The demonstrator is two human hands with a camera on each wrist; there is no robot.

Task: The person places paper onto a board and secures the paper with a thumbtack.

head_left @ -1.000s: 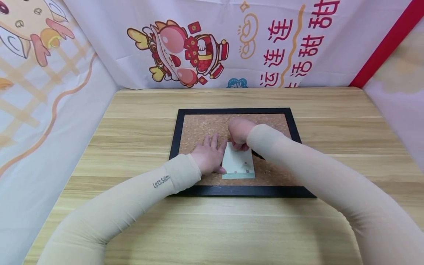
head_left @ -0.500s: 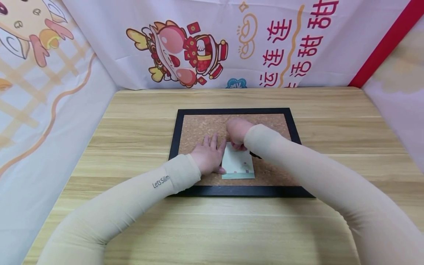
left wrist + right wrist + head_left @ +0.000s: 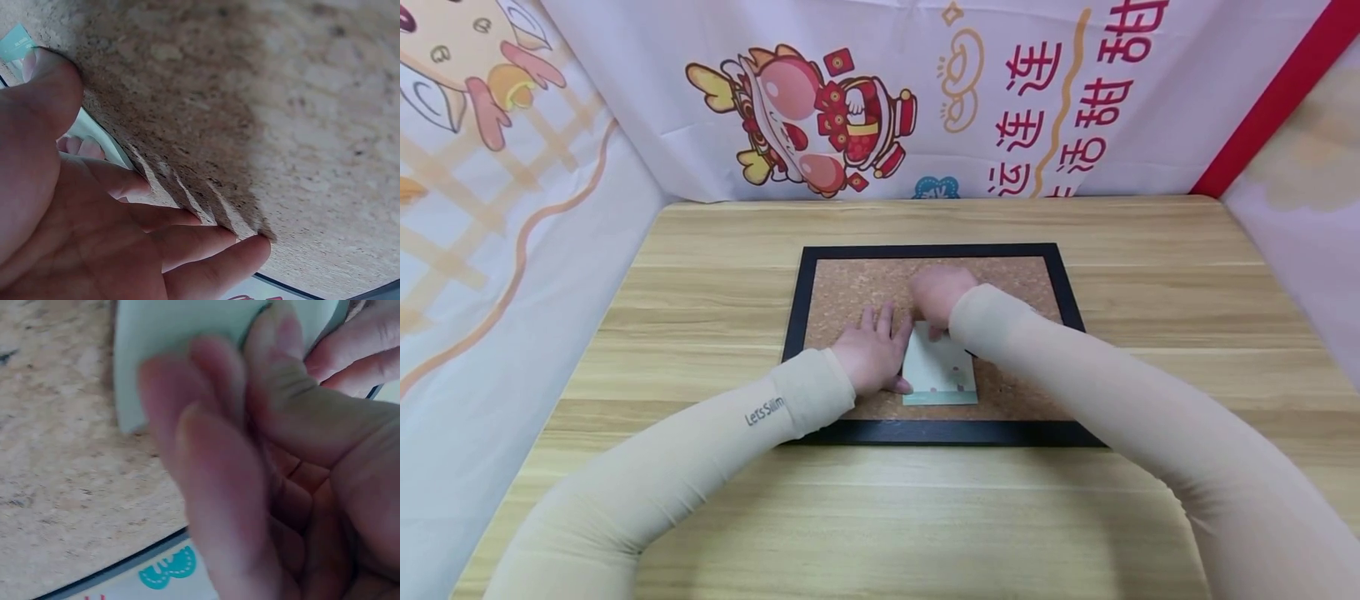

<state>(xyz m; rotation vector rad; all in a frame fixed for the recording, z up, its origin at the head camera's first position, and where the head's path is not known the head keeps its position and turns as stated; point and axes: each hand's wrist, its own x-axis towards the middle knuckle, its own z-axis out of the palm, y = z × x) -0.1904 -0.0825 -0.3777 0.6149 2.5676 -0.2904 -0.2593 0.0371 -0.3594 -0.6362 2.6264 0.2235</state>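
A pale mint sheet of paper (image 3: 936,362) with a teal band along its near edge lies on a black-framed cork board (image 3: 850,283). My left hand (image 3: 871,354) rests on the board at the sheet's left side, fingers spread and its thumb on the near left corner. Over the sheet's far edge is my right hand (image 3: 942,293) with curled fingers. In the right wrist view, the thumb (image 3: 281,369) reaches onto the paper (image 3: 159,328) beside blurred bent fingers. Whether anything small is between them is hidden.
The board lies on a wood-grain table (image 3: 880,508). A printed white cloth (image 3: 865,50) hangs behind the table's far edge, with more cloth at both sides. The board's black frame (image 3: 925,432) runs round the cork.
My right hand has shifted slightly left and turned at the sheet's far edge. My left hand and the sheet stay in place.
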